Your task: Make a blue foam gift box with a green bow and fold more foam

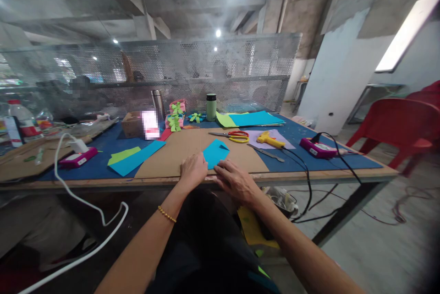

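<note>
A folded piece of blue paper (pixel 216 151) lies on a brown cardboard sheet (pixel 165 156) at the table's front edge. My left hand (pixel 194 168) is closed at the paper's lower left side, its fingertips pressed against it. At the lower right edge of the paper, my right hand (pixel 234 178) rests with its fingers close together, touching the near edge. Just beyond the paper are scissors (pixel 239 136) with red and yellow handles. A yellow glue gun (pixel 270 140) lies to the right on light purple paper (pixel 252 137), near a metal blade (pixel 266 153).
Blue strips (pixel 137 159) lie left, beside a purple power socket (pixel 78 157). Behind are a cardboard box (pixel 132 124), green-bowed pink items (pixel 175 122), a green bottle (pixel 211 108) and stacked blue paper (pixel 257 119). Another purple socket (pixel 318 147) and a red chair (pixel 388 124) stand right.
</note>
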Action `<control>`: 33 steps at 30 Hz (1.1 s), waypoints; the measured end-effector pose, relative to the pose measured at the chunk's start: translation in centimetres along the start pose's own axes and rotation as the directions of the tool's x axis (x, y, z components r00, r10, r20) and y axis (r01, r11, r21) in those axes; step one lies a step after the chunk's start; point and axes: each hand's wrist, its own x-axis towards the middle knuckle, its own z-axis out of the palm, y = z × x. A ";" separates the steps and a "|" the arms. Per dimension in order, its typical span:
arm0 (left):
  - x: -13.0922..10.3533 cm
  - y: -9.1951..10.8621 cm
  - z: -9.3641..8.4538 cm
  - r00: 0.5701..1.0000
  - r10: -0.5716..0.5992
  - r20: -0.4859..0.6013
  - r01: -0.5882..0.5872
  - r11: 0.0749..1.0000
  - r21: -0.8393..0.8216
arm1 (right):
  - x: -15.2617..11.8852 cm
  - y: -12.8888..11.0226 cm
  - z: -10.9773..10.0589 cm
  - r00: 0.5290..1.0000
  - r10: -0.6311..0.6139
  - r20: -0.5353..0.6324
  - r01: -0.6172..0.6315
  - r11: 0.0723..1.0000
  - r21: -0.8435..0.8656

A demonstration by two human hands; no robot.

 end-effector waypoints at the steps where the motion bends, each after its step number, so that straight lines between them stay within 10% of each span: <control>1: 0.0 0.0 0.0 1.000 0.000 -0.001 0.000 1.000 0.003 | 0.0 0.0 0.0 1.000 -0.002 0.000 0.002 1.000 -0.004; 19: -0.6 -0.1 0.6 0.995 0.050 -0.090 -0.050 0.999 0.002 | -0.2 0.1 0.3 1.000 -0.006 -0.002 0.006 1.000 -0.016; 33: -5.9 -0.5 3.4 0.873 0.310 -0.378 -0.217 0.939 0.268 | 0.0 0.1 0.5 1.000 -0.013 0.003 0.013 1.000 -0.016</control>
